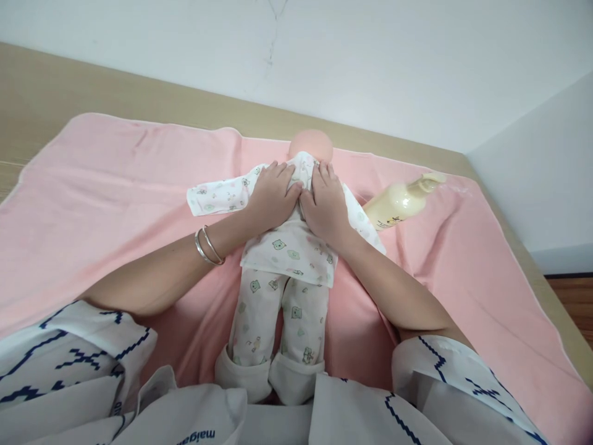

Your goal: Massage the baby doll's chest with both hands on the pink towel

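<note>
my left hand (272, 196) and right hand (325, 207) lie flat and open, side by side, pressing on the chest of the doll (287, 259), gripping nothing. the doll lies on its back in the middle of the pink towel (102, 198), head far, feet near me. it looks soft and light, its printed cotton suit (290, 250) loose and likely to bunch or slide, so i judge the firmer torso or under the arms the best hold. a cream bottle (401, 201) lies just right of it.
</note>
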Demonstrator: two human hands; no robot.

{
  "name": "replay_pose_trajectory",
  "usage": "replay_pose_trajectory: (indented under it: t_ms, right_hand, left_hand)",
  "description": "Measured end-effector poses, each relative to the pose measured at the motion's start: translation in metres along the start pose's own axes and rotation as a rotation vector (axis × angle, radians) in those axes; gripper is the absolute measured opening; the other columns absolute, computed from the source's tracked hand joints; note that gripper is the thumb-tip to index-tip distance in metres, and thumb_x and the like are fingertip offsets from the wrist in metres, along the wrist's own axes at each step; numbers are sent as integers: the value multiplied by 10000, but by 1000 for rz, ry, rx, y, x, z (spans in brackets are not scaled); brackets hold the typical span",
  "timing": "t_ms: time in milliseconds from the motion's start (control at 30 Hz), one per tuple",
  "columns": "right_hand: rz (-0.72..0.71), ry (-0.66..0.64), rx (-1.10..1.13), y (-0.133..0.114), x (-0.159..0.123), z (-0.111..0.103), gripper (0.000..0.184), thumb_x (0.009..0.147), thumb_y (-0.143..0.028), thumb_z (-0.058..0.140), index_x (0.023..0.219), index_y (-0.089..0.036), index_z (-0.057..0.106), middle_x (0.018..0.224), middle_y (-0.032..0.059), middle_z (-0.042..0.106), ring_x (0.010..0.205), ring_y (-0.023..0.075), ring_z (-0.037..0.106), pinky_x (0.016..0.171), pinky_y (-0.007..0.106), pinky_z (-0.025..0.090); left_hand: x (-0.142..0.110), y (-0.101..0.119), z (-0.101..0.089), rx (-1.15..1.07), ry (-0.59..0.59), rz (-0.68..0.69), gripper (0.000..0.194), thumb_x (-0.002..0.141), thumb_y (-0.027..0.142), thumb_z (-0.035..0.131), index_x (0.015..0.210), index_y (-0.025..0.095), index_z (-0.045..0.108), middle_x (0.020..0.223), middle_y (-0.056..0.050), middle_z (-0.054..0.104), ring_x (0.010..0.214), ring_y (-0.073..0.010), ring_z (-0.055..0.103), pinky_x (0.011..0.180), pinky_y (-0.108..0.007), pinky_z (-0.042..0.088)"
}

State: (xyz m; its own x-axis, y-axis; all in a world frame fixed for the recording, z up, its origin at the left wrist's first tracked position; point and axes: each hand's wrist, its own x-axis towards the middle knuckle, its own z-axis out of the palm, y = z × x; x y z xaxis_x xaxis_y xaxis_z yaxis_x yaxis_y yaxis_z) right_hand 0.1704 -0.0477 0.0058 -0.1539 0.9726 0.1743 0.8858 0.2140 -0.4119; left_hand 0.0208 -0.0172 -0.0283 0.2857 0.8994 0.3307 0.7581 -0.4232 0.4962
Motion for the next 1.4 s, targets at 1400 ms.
replay_pose_trajectory:
  t_ms: [1400]
  right_hand:
    - [-210, -47, -218, -21, -29, -21, 559, 1021, -168, 339, 1504, 35, 536, 1599, 270, 551, 1563, 362, 460, 1315, 551, 386]
  left_hand:
    - [-4, 23, -19, 158, -78, 131, 451, 1034, 169, 300, 1299, 81, 655, 1407, -217, 677, 1364, -349, 606, 1218, -577, 454]
